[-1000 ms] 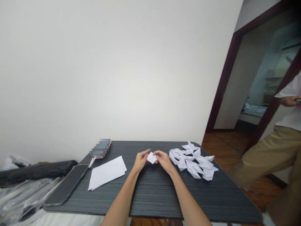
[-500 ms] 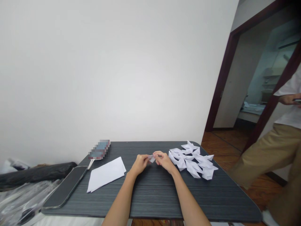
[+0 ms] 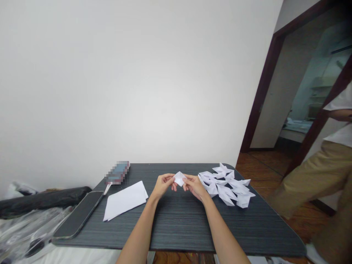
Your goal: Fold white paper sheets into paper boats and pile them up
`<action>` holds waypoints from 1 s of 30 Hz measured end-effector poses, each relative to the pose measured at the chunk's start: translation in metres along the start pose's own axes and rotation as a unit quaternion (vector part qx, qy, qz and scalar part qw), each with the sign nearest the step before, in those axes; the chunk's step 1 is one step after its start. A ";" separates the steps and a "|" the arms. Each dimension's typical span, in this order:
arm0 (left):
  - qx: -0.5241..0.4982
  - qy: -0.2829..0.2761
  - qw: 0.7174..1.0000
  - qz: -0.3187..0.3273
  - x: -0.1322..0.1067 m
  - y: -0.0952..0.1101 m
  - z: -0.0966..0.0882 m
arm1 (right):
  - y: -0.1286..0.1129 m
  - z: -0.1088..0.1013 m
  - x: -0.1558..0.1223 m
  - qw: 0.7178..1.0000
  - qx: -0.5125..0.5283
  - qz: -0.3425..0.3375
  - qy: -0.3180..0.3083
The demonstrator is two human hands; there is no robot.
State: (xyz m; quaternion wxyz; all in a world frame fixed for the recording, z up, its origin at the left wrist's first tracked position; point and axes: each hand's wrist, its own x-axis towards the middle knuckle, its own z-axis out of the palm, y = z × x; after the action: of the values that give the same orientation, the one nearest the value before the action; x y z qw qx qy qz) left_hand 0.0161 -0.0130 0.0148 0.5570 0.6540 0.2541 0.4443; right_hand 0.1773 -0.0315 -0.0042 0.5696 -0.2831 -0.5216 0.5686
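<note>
A small folded piece of white paper [image 3: 180,178], diamond-shaped with creases, is held up over the dark table [image 3: 181,223]. My left hand [image 3: 164,186] pinches its left corner between thumb and fingers. On the opposite corner, my right hand [image 3: 194,186] is closed in a similar pinch. Just right of my right hand lies a cluster of several folded white paper boats [image 3: 227,194], some overlapping. To the left of my left hand rest flat white paper sheets [image 3: 125,201], stacked slightly askew.
A large phone [image 3: 79,216] lies at the table's left edge, with a blurred-out device [image 3: 118,173] behind it. Plastic wrapping [image 3: 19,231] and a black roll [image 3: 46,200] are at far left. A person [image 3: 327,161] stands at right by the doorway.
The folded paper has turned from a narrow, mostly covered shape to a diamond facing me. Both hands have risen slightly and rolled around its corners. The person at right has shifted slightly.
</note>
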 end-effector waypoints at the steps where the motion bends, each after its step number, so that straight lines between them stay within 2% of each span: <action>1: -0.008 0.005 1.000 0.002 0.000 0.001 0.000 | 0.000 0.000 0.000 1.000 0.021 0.002 0.000; 6: -0.043 0.015 0.999 -0.008 -0.001 0.002 -0.001 | 0.000 -0.002 0.000 0.997 0.077 0.012 -0.002; 12: -0.092 0.002 0.995 -0.027 -0.003 0.002 -0.002 | 0.002 -0.004 0.000 0.996 0.092 0.013 -0.008; 16: -0.087 0.008 0.995 -0.044 -0.002 -0.002 -0.003 | 0.004 -0.002 0.000 0.996 0.090 0.014 -0.012; 19: -0.032 0.015 0.998 -0.052 0.001 -0.007 -0.005 | 0.006 0.000 0.000 0.998 0.052 0.013 -0.018; 23: 0.085 0.010 0.995 -0.042 0.003 -0.013 -0.006 | 0.012 0.000 0.002 0.999 -0.051 -0.001 0.016; 27: 0.232 -0.003 0.973 -0.008 0.000 -0.014 -0.004 | 0.017 0.000 0.005 0.992 -0.118 -0.011 0.033; 30: 0.278 -0.006 0.960 0.015 -0.003 -0.013 -0.001 | 0.018 0.000 0.007 0.990 -0.133 -0.020 0.031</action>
State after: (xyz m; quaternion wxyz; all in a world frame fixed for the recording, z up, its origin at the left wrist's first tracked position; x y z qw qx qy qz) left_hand 0.0161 -0.0119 0.0020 0.3477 0.7898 0.3543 0.3603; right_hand 0.1695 -0.0218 -0.0193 0.5541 -0.3634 -0.5804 0.4734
